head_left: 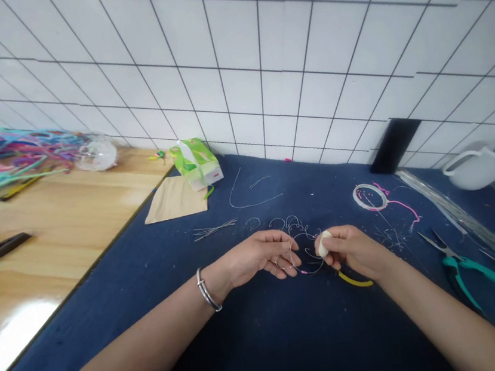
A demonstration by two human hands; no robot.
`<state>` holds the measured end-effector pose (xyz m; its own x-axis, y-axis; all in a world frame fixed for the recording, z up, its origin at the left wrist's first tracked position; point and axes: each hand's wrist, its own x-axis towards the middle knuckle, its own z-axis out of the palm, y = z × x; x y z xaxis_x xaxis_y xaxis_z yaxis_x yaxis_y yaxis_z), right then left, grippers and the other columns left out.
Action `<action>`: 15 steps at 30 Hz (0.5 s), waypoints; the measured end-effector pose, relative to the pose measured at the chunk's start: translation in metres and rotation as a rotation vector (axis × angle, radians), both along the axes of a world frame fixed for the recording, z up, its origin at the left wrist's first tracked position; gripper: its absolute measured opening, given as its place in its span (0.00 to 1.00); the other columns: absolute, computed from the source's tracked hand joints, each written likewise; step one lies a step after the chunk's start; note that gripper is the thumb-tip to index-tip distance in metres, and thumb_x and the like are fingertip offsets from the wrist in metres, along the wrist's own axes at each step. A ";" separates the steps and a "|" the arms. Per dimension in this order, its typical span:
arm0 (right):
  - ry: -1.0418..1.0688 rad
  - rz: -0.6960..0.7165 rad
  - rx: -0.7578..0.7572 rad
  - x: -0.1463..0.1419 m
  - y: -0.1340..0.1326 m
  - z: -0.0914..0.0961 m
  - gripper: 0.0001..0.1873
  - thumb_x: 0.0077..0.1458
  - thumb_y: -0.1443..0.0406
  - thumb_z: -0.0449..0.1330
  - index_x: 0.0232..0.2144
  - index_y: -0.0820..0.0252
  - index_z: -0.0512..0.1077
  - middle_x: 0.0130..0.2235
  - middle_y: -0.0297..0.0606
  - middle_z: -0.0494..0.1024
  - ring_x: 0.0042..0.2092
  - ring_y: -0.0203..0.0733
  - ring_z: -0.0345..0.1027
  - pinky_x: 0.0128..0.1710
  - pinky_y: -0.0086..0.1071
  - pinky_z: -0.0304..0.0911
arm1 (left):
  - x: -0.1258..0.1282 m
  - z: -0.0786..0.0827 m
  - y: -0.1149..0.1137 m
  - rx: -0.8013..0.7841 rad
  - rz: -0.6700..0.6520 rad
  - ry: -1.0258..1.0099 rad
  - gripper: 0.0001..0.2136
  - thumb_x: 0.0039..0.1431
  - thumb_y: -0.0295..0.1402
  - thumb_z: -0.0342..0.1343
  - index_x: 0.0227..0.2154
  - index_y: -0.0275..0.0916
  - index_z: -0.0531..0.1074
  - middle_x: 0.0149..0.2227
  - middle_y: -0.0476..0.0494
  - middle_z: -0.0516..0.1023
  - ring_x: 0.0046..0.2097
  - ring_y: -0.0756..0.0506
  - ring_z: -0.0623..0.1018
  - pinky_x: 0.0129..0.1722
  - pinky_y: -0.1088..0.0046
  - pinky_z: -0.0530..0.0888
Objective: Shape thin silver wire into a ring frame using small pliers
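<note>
My left hand (276, 255) has its thumb and fingers curled around one side of a thin wire loop (304, 273), which carries a small pink bit. My right hand (350, 250) is closed at the loop's other side, with a small white oval piece (324, 243) at its thumb and index finger; I cannot tell its kind. Just below the right hand, a yellow curved handle (356, 280) shows, the rest of its tool hidden. Beyond the hands, several curled wires (295, 225) lie on the dark blue cloth (270, 339).
Teal-handled pliers (469, 263) lie at right, near a white ring (370, 196) with pink strands. Straight wires (215, 230), a beige pouch (174, 198) and a green tissue pack (194, 160) lie left. A white mug (482, 165) and black block (396, 144) stand by the wall.
</note>
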<state>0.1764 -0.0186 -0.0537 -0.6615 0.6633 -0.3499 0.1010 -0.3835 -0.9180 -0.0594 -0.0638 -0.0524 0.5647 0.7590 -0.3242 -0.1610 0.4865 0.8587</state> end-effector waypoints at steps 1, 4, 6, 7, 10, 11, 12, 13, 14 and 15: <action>0.003 -0.011 0.006 0.001 0.001 0.000 0.11 0.52 0.61 0.58 0.28 0.66 0.72 0.23 0.34 0.69 0.24 0.29 0.61 0.21 0.22 0.56 | -0.001 0.001 0.001 0.003 -0.012 0.005 0.10 0.56 0.35 0.53 0.39 0.35 0.68 0.37 0.38 0.76 0.35 0.45 0.77 0.34 0.69 0.72; 0.007 -0.034 0.011 0.003 0.002 0.000 0.11 0.51 0.61 0.59 0.28 0.66 0.72 0.23 0.34 0.69 0.24 0.29 0.62 0.21 0.22 0.56 | -0.004 0.001 0.003 0.032 -0.024 0.032 0.11 0.52 0.32 0.58 0.39 0.35 0.68 0.37 0.40 0.76 0.35 0.47 0.77 0.33 0.72 0.72; 0.004 -0.034 0.012 0.003 0.002 0.001 0.11 0.51 0.61 0.59 0.27 0.66 0.71 0.24 0.34 0.69 0.24 0.30 0.62 0.21 0.23 0.56 | -0.005 -0.001 0.004 0.065 -0.001 0.060 0.12 0.50 0.31 0.60 0.38 0.35 0.68 0.36 0.41 0.76 0.34 0.48 0.77 0.31 0.75 0.71; 0.000 -0.029 0.015 0.003 0.001 0.001 0.11 0.51 0.61 0.59 0.27 0.65 0.71 0.24 0.34 0.69 0.24 0.30 0.62 0.21 0.23 0.56 | -0.004 -0.002 0.004 0.084 0.019 0.075 0.13 0.49 0.31 0.60 0.37 0.35 0.68 0.36 0.41 0.76 0.33 0.49 0.77 0.30 0.76 0.71; -0.024 -0.012 0.043 0.001 -0.001 0.001 0.11 0.50 0.61 0.59 0.26 0.65 0.71 0.24 0.35 0.70 0.24 0.30 0.62 0.22 0.24 0.57 | -0.001 -0.004 0.003 0.131 0.078 0.112 0.12 0.49 0.32 0.60 0.36 0.35 0.67 0.36 0.41 0.77 0.33 0.49 0.77 0.28 0.76 0.70; -0.037 -0.009 0.054 0.000 -0.002 0.001 0.11 0.50 0.61 0.59 0.26 0.65 0.71 0.24 0.35 0.70 0.25 0.30 0.63 0.22 0.24 0.58 | 0.000 -0.004 0.002 0.140 0.090 0.125 0.12 0.49 0.33 0.60 0.36 0.35 0.67 0.36 0.40 0.77 0.32 0.48 0.77 0.28 0.76 0.70; -0.050 -0.008 0.063 -0.001 -0.003 0.000 0.11 0.50 0.60 0.59 0.26 0.65 0.71 0.24 0.35 0.70 0.25 0.31 0.63 0.23 0.24 0.58 | 0.002 -0.004 0.002 0.145 0.098 0.136 0.12 0.49 0.33 0.60 0.35 0.35 0.67 0.35 0.41 0.77 0.32 0.48 0.77 0.28 0.75 0.70; -0.064 -0.010 0.072 -0.002 -0.004 -0.001 0.11 0.50 0.60 0.59 0.26 0.65 0.71 0.24 0.35 0.70 0.25 0.31 0.63 0.23 0.25 0.59 | 0.003 -0.004 0.001 0.149 0.104 0.148 0.12 0.49 0.34 0.59 0.35 0.35 0.67 0.35 0.41 0.77 0.32 0.48 0.77 0.28 0.75 0.70; -0.077 -0.015 0.079 -0.002 -0.004 -0.003 0.12 0.50 0.60 0.59 0.26 0.65 0.71 0.24 0.35 0.70 0.25 0.31 0.63 0.23 0.25 0.59 | 0.003 -0.004 0.001 0.154 0.108 0.159 0.11 0.50 0.34 0.59 0.35 0.35 0.67 0.35 0.41 0.77 0.32 0.48 0.77 0.28 0.75 0.70; -0.087 -0.025 0.087 -0.003 -0.005 -0.004 0.12 0.50 0.60 0.59 0.26 0.65 0.71 0.23 0.35 0.70 0.25 0.31 0.63 0.23 0.25 0.59 | 0.004 -0.004 0.001 0.159 0.111 0.171 0.10 0.51 0.35 0.58 0.34 0.35 0.67 0.35 0.41 0.77 0.32 0.48 0.77 0.28 0.75 0.69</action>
<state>0.1737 -0.0232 -0.0576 -0.6143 0.7093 -0.3457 0.1731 -0.3064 -0.9360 -0.0557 -0.0628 -0.0560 0.4226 0.8621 -0.2797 -0.0517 0.3310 0.9422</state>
